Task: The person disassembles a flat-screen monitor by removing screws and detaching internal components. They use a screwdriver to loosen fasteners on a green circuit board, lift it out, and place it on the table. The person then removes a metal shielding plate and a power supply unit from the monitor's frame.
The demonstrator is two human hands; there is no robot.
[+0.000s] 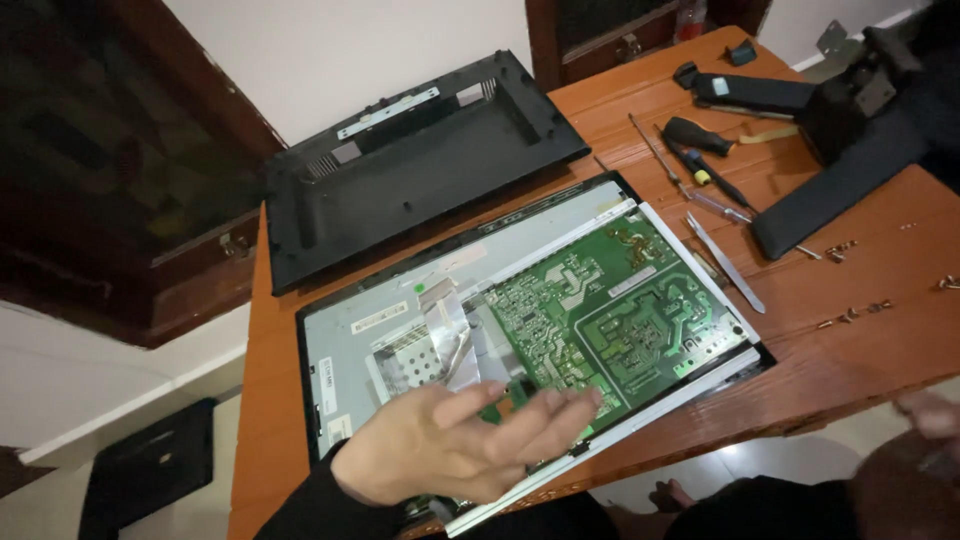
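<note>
**A:** Start with the hands. What is the left hand (pixel 455 440) doing?

**B:** It hovers flat, fingers spread and loose, holding nothing, over the near edge of the opened monitor (pixel 400 320). The fingertips lie above the lower left corner of the green circuit board (pixel 610 310); whether they touch it I cannot tell, the hand is a little blurred.

**A:** And the right hand (pixel 930 412)?

**B:** Only a blurred patch of it shows far to the right, off the table edge. Whether it is spread or closed I cannot tell, and nothing is seen in it.

**A:** Why does the monitor lie as it does?

**B:** Face down, I judge, so its metal back plate and board are up within reach. Just beyond the left hand's fingers the flat silver ribbon cable (pixel 450 320) runs out from the board.

**A:** Further out?

**B:** Beyond the monitor, away from the hand, the black rear cover (pixel 420 165) lies hollow side up, set aside clear of the work. To the right of the board a metal pry strip (pixel 727 265) and screwdrivers (pixel 700 160) lie close by, then the black stand (pixel 840 170). Loose screws (pixel 850 315) are scattered on the orange wooden table (pixel 870 350), nearer the right hand.
</note>
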